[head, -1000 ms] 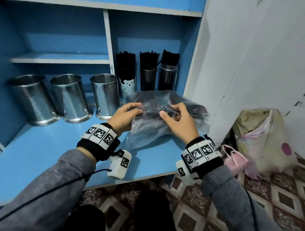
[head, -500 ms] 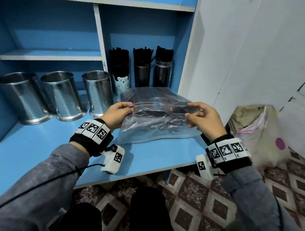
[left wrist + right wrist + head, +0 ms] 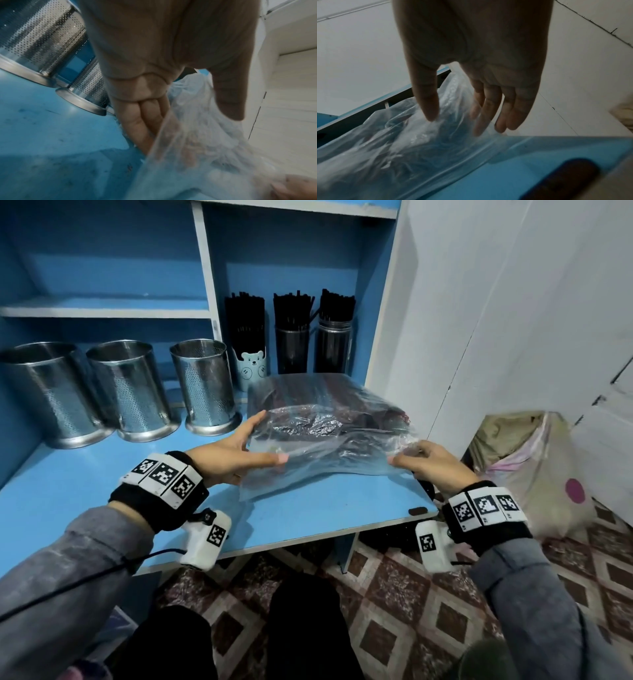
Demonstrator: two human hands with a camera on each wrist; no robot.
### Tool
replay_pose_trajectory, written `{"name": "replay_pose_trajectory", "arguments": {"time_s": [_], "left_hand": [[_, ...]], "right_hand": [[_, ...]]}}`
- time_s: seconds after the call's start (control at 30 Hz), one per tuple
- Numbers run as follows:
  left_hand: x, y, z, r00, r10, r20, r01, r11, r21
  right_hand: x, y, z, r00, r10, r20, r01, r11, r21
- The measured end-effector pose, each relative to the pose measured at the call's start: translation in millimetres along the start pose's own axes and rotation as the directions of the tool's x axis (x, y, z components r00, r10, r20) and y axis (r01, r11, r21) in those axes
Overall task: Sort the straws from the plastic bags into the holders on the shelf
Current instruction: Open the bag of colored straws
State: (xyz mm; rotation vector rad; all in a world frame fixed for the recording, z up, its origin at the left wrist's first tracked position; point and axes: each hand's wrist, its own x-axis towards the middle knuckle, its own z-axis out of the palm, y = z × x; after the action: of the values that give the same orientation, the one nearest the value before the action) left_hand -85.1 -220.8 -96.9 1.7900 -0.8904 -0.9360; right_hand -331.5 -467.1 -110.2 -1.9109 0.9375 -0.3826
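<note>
A blue shelf unit (image 3: 85,484) stands against a white wall (image 3: 513,302) over brown patterned floor tiles (image 3: 411,604).

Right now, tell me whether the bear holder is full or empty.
Full: black straws stand packed in the bear holder, rising above its rim.

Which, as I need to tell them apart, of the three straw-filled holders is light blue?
The leftmost, the bear holder: light blue with a bear face; the middle holder and the right holder are dark.
</note>
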Motion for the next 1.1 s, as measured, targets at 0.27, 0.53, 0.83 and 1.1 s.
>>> {"name": "replay_pose_trajectory", "arguments": {"time_s": [0.27,0.53,0.83,1.1], "left_hand": [[-8,17,-16,0.979,0.042,-0.199,-0.029,0.997,0.068],[-14,50,-3,0.881,0.327,-0.342,-0.007,0.732,0.682],[-21,58,68,0.755,0.655,-0.022,-0.503,0.6,0.622],[-3,60,63,0.74,0.628,-0.241,-0.497,0.752,0.433]], "right_hand": [[-12,-12,-19,0.966,-0.173,-0.192,0.235,0.899,0.37],[-18,-60,-12,0.863,-0.375,-0.339,0.504,0.684,0.528],[-4,-76,5,0.847,-0.245,-0.472,0.51,0.626,0.59],[0,-74,9,0.856,-0.227,-0.464,0.501,0.589,0.635]]}}
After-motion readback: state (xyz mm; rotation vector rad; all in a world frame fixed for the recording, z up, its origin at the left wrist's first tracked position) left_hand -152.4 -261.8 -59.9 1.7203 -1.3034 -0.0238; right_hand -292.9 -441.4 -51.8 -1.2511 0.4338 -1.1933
